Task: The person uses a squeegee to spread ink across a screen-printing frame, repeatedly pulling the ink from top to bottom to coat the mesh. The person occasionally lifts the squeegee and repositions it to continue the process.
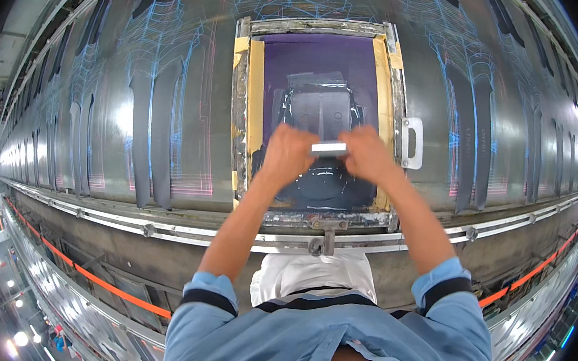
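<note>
My left hand (290, 152) and my right hand (368, 153) are wrapped round the two ends of a pale metal squeegee (329, 147), held crosswise over a printing screen. The screen's worn frame (322, 25) has yellow tape (384, 72) down both sides and a white handle (413, 142) on its right edge. Its purple mesh (321, 53) carries dark, wet-looking ink (323, 187) over the lower part and around a pale panel shape (320, 104) in the middle. The squeegee's blade is hard to make out below the grip.
A long grey table (207, 139) runs left and right, marked with blue and pink lines and bearing dark cut pieces (148, 141) on both sides of the screen. A metal rail (435, 234) follows the near edge, with an orange bar (114, 289) beyond it. Lights show at lower left.
</note>
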A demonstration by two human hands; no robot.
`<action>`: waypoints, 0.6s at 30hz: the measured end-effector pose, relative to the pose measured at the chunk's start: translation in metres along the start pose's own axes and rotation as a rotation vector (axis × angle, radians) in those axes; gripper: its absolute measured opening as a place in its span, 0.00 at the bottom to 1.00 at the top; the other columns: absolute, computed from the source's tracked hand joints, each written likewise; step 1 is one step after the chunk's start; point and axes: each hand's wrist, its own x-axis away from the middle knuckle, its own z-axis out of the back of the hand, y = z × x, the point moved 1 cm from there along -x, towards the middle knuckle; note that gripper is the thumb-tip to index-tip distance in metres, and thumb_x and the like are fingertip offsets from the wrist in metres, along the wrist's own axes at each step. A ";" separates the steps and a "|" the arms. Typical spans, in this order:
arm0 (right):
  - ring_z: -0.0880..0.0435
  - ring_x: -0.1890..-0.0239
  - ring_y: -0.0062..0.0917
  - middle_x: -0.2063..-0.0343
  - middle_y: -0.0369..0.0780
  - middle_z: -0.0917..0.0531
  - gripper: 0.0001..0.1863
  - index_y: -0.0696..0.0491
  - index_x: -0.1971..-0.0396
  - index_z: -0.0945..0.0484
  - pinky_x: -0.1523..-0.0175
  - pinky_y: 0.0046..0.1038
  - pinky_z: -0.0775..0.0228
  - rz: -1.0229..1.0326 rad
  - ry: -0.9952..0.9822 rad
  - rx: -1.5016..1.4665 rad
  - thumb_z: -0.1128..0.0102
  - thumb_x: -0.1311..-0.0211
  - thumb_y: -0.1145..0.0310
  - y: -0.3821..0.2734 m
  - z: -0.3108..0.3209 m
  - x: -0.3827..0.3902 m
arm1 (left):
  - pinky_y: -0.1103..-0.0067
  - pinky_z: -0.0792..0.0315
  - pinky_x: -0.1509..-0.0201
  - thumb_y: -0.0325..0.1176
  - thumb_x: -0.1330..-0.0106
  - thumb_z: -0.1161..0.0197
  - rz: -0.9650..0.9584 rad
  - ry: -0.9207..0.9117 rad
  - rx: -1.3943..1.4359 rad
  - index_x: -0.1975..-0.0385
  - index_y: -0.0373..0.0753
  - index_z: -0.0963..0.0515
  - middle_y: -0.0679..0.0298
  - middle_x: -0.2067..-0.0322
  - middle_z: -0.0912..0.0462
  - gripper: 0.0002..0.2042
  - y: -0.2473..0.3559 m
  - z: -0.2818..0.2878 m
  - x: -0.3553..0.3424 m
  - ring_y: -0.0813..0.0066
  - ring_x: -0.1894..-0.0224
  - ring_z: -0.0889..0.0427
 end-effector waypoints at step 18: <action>0.17 0.61 0.56 0.66 0.54 0.14 0.18 0.56 0.61 0.21 0.54 0.49 0.27 -0.596 0.785 -0.183 0.40 0.30 0.54 0.139 -0.003 0.031 | 0.67 0.29 0.55 0.31 0.53 0.24 -0.013 -0.028 -0.095 0.68 0.44 0.14 0.65 0.69 0.13 0.11 0.077 -0.008 0.119 0.63 0.64 0.17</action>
